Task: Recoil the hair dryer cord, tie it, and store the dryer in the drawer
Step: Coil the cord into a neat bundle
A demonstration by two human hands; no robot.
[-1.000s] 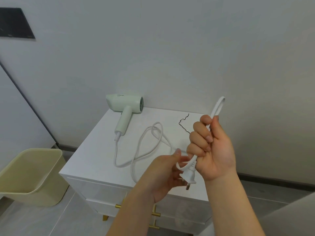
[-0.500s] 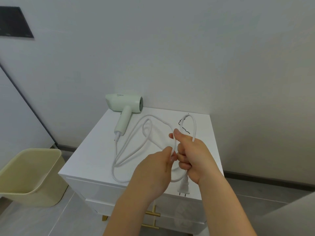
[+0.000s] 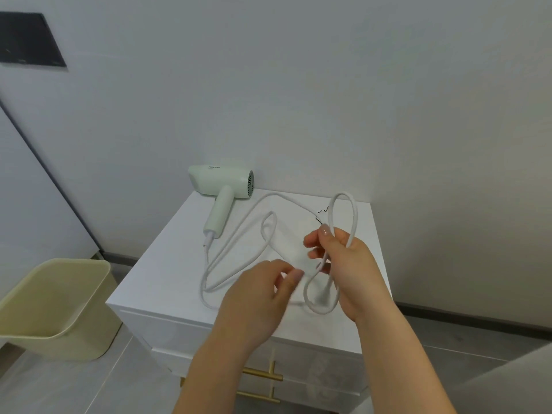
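Note:
The pale green hair dryer (image 3: 222, 185) lies at the back left of the white cabinet top (image 3: 167, 264). Its white cord (image 3: 236, 234) runs in loose loops across the top toward me. My right hand (image 3: 349, 264) grips gathered loops of the cord; one loop stands up above the fist and one hangs below it. My left hand (image 3: 260, 297) is just to the left, its fingertips pinching a blurred stretch of cord. A thin black tie (image 3: 321, 213) lies on the top behind my right hand. The plug end is a blur below the right fist.
The cabinet has drawers (image 3: 313, 375), shut, with gold bar handles (image 3: 263, 375). A beige waste bin (image 3: 53, 309) stands on the floor to the left. The wall is right behind the cabinet. A grey soft edge (image 3: 513, 383) shows at bottom right.
My right hand came down over the cabinet and now holds more loops of cord. My left hand has drawn away to the lower left along the cord. The dryer has not moved.

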